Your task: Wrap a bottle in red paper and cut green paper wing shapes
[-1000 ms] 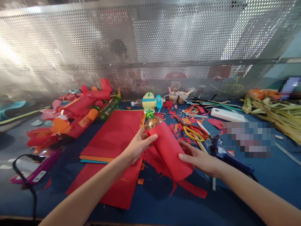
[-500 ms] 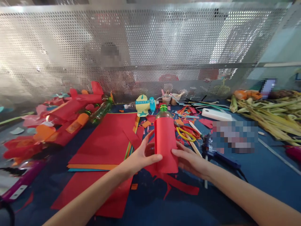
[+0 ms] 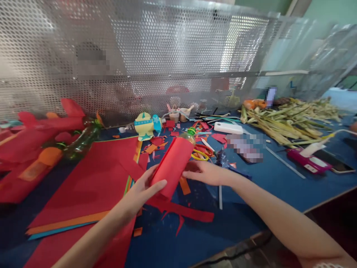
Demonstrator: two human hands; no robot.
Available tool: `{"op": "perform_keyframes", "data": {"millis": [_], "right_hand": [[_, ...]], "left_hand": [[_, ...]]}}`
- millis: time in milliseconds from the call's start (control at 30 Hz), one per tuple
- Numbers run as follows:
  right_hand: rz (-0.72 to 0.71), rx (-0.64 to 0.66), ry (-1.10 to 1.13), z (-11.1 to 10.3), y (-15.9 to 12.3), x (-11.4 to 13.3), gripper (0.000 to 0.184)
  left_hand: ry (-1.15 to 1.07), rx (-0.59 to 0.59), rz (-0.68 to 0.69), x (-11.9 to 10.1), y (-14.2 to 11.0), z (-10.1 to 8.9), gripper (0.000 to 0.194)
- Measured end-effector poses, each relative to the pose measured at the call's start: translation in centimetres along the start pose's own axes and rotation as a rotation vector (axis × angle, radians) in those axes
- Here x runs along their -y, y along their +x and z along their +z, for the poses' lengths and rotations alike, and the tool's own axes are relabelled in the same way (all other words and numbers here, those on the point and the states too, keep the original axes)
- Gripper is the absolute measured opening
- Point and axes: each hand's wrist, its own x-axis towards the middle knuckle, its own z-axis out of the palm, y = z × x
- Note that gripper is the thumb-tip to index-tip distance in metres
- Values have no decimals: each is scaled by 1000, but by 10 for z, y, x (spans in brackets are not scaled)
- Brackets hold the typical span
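A plastic bottle with a green cap (image 3: 191,131) is wrapped in a red paper sheet (image 3: 174,163), leaving its shoulder and neck bare. It tilts, its cap pointing away and to the right. My left hand (image 3: 145,188) grips the lower left of the wrapped bottle, thumb across the paper. My right hand (image 3: 202,172) is beside its right side, fingers curved apart; the thumb tip is close to the paper, and whether it touches I cannot tell. Below the bottle lie red paper offcuts (image 3: 195,214) on the blue table.
Stacked coloured paper sheets (image 3: 86,178) lie at left, near red paper-covered bottles (image 3: 41,130). A yellow paper-covered bottle (image 3: 144,126), scraps, yellow-handled scissors (image 3: 200,154), a dark blue glue gun (image 3: 237,172) and dried husks (image 3: 290,119) surround the work. A perforated metal screen (image 3: 167,48) stands behind.
The bottle swung from leaning left to upright, then to leaning right. My right hand has loosened from its side. The view has turned right, showing a purple power strip and a phone.
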Motion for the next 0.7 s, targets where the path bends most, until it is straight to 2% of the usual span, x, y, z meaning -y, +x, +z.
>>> {"op": "perform_keyframes", "data": {"millis": [33, 67, 133, 200, 233, 300, 367, 500, 600, 700], "right_hand": [[22, -10, -234, -12, -7, 3, 27], [56, -77, -398, -24, -15, 6, 23], [112, -268, -595, -41, -34, 7, 18], [229, -395, -848, -49, -52, 1, 18], [298, -430, -946, -50, -60, -5, 24], [381, -396, -1041, -47, -73, -21, 31], [345, -358, -1059, -41, -80, -39, 28], [201, -464, -970, -35, -86, -64, 29], [181, -492, -807, -36, -92, -66, 26], [157, -508, -659, -33, -103, -54, 25]], "left_hand": [[28, 0, 13, -1, 2, -4, 72], [61, -1, 27, -2, 4, -8, 72], [139, 14, 45, -3, 7, -16, 73], [224, 47, 52, -3, 10, -22, 72], [267, 64, 53, -3, 10, -24, 71], [348, 101, 50, -3, 10, -25, 68], [443, 124, 56, -3, 10, -25, 64], [640, 98, 159, 1, 10, -24, 59], [720, 58, 250, 7, 12, -23, 58], [722, 22, 315, 13, 14, -22, 55]]}}
